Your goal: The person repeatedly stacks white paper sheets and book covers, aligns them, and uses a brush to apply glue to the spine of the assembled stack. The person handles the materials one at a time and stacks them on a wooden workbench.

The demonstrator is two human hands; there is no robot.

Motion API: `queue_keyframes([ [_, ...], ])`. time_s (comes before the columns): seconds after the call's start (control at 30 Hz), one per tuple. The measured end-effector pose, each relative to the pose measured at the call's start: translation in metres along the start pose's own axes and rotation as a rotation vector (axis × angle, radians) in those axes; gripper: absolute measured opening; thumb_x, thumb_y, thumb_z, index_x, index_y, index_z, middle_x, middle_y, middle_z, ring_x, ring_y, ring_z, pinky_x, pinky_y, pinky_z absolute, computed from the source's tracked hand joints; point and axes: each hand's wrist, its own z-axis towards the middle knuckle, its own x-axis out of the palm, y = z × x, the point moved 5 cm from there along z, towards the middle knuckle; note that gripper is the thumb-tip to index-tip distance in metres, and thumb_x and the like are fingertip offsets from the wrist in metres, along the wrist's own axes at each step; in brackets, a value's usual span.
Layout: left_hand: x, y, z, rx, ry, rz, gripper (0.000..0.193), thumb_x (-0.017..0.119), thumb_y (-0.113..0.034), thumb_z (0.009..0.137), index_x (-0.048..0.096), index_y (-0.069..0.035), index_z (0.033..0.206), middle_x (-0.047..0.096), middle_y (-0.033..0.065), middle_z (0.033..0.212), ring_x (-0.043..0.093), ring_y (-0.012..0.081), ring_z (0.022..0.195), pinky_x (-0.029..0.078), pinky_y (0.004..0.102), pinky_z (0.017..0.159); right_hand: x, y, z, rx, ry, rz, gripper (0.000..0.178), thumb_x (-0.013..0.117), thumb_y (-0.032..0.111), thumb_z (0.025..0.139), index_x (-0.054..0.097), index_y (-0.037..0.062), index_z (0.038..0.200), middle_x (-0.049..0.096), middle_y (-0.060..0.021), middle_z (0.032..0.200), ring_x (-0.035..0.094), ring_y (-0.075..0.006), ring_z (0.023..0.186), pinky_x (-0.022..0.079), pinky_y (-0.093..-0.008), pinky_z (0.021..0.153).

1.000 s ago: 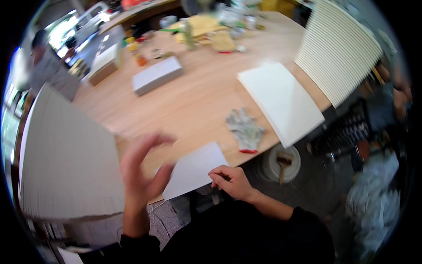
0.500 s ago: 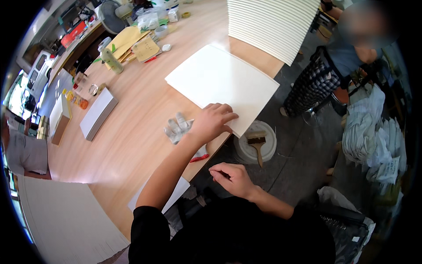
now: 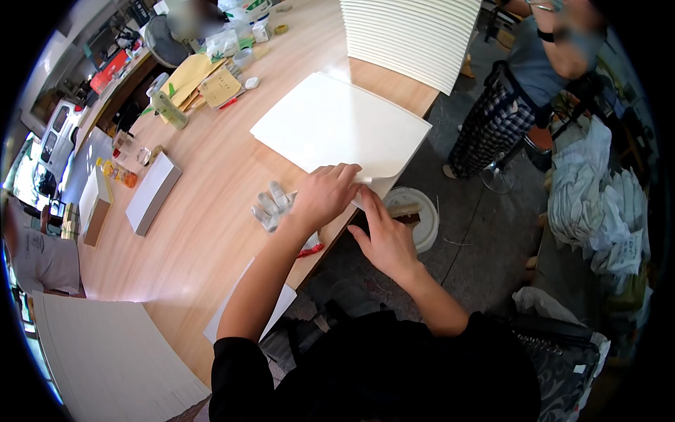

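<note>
Right now we've got both hands at the near corner of the white sheet stack [image 3: 342, 126], which overhangs the near edge of the wooden table [image 3: 204, 204]. Our left hand [image 3: 322, 197] lies flat, palm down, fingers spread over that corner, pressing rather than pinching. Our right hand [image 3: 385, 239] comes up from below the table edge, fingers slightly curled with tips touching the underside or edge of the same lifted corner; whether it actually pinches a sheet we cannot tell. The stack lies forward and slightly right of both hands, its long axis running diagonally away toward the upper left. Both hands sit about equally near the corner, left on top, right underneath.

Just left of our left hand lies a grey work glove [image 3: 271, 205], touching the wrist area, with something red [image 3: 311, 249] at the table edge. A loose white sheet [image 3: 246, 309] sits nearer us, under the forearm. Below the table is a round white tub [image 3: 420, 218] with a brush. Farther off: a white box [image 3: 151, 193], yellow envelopes [image 3: 193, 77], a tall ribbed board stack [image 3: 411, 35], and another person [image 3: 520, 91] standing on the right.
</note>
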Motion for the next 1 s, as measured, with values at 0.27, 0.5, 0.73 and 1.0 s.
queue_keyframes([
  [0.27, -0.016, 0.018, 0.017, -0.405, -0.237, -0.212, 0.02, 0.077, -0.015, 0.088, 0.067, -0.003, 0.1, 0.069, 0.0131, 0.091, 0.067, 0.0266, 0.082, 0.052, 0.036, 0.076, 0.003, -0.005, -0.002, 0.016, -0.05, -0.075, 0.069, 0.07, 0.035, 0.095, 0.042, 0.0044, 0.15, 0.058, -0.0153, 0.143, 0.073, -0.0385, 0.08, 0.06, -0.0443, 0.061],
  [0.5, -0.097, 0.072, -0.053, -0.59, -0.386, -0.796, 0.015, 0.077, -0.007, 0.089, 0.073, -0.005, 0.103, 0.075, 0.0075, 0.118, 0.061, 0.023, 0.122, 0.051, 0.0365, 0.099, 0.016, -0.047, 0.007, 0.311, 0.104, 0.989, 0.069, 0.057, 0.052, 0.102, 0.048, -0.001, 0.146, 0.066, -0.0178, 0.133, 0.074, -0.0303, 0.081, 0.057, -0.0355, 0.062],
  [0.73, -0.21, 0.055, -0.165, -0.493, -0.241, -0.861, 0.022, 0.077, 0.003, 0.085, 0.073, -0.007, 0.103, 0.058, 0.0153, 0.148, 0.043, 0.0271, 0.148, 0.046, 0.0393, 0.114, 0.037, 0.025, 0.003, 0.522, 0.403, 1.65, 0.048, 0.057, 0.011, 0.098, 0.048, -0.0043, 0.142, 0.07, -0.0176, 0.105, 0.07, -0.022, 0.074, 0.056, -0.0282, 0.051],
  [1.0, -0.235, 0.031, -0.356, -0.986, -0.935, -1.258, 0.042, 0.055, -0.032, 0.107, 0.065, 0.007, 0.119, 0.066, 0.0154, 0.129, 0.067, 0.0224, 0.115, 0.059, 0.0333, 0.091, 0.124, 0.119, 0.053, 0.219, 0.934, 1.556, 0.048, 0.058, 0.013, 0.102, 0.045, -0.003, 0.145, 0.068, -0.0119, 0.117, 0.069, -0.0151, 0.091, 0.058, -0.0281, 0.072],
])
